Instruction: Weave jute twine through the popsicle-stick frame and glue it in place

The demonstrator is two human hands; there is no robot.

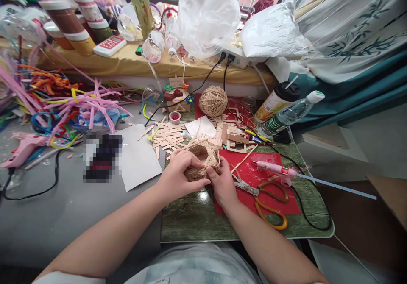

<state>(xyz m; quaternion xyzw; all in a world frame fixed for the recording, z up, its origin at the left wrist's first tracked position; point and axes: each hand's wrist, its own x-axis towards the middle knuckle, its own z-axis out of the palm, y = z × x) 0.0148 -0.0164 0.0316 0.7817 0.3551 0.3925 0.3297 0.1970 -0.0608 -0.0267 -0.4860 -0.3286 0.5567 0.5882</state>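
Twine basket [194, 173] above green tabletop [190, 222], crowded window ledge [127, 61] beyond.

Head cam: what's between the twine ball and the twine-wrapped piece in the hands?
In the head view, a small white sheet and some flat wooden sticks lie between the twine ball and the twine-wrapped piece.

Showing tan on a hollow string-wound basket [205, 151] and round twine ball [213, 101], red on a flat rectangular sheet [243, 200]; displaying a dark leaf pattern on a white fabric curtain [352, 38].
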